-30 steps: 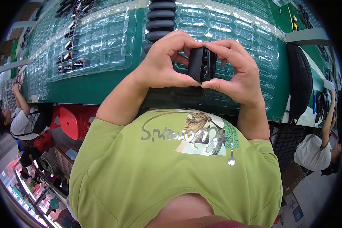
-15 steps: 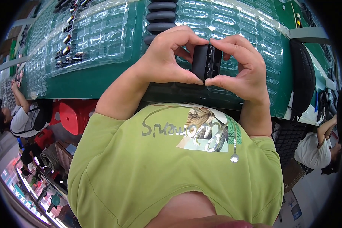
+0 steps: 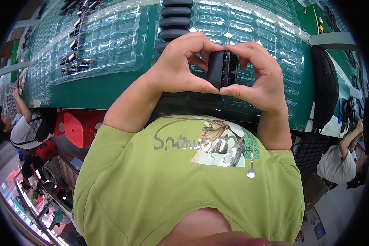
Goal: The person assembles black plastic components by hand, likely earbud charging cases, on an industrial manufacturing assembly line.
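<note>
A small black rounded case [image 3: 215, 69] is held upright between my hands, just above the near edge of the green table. It is parted lengthwise into two halves, with a narrow gap and some inner detail showing. My left hand [image 3: 180, 63] is closed on the left half, thumb at the bottom and forefinger at the top. On the right half, my right hand [image 3: 260, 76] grips in the same way, its thumb tip beside the left one. Behind my left hand, several dark rounded cases [image 3: 175, 22] stand in a row in a clear tray.
Clear plastic trays with moulded pockets [image 3: 250, 20] cover much of the green table [image 3: 86, 91]. Small electronic parts [image 3: 72, 56] lie in the left tray. At the right rest a black zipped pouch [image 3: 324, 88] and a grey bar [image 3: 334, 40]. Red stools [image 3: 80, 129] and co-workers flank me.
Both hands and the case have shifted slightly in the picture. The grip is unchanged, and the gap between the halves looks much the same.
</note>
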A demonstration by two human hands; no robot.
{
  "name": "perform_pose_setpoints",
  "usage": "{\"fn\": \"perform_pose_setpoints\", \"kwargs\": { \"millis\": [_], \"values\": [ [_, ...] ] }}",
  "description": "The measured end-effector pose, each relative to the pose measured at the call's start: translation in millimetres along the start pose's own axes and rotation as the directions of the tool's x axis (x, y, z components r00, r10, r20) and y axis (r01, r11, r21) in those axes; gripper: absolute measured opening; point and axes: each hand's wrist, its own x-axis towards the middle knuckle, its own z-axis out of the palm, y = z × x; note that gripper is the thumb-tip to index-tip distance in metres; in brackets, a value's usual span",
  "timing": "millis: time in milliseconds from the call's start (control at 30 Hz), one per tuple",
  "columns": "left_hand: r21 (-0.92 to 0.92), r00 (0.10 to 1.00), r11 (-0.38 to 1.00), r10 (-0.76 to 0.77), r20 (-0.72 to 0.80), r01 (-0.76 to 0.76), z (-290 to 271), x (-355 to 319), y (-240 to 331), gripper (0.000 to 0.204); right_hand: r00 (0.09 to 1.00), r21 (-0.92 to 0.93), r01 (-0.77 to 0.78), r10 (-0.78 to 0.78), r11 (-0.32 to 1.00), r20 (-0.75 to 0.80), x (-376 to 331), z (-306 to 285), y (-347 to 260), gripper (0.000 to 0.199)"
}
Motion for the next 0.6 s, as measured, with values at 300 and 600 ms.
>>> {"fn": "perform_pose_setpoints", "kwargs": {
  "millis": [300,600],
  "values": [
    [0.046,1.000,0.999,0.020,0.015,-0.020,-1,0,1,0.068,0.980,-0.200,0.194,-0.200,0.960,-0.009,-1,-3,-8,0.065],
    [0.008,0.999,0.999,0.040,0.035,-0.040,-1,1,0,0.069,0.991,-0.097,0.131,-0.133,0.987,-0.011,-1,-4,-4,0.065]
  ]
}}
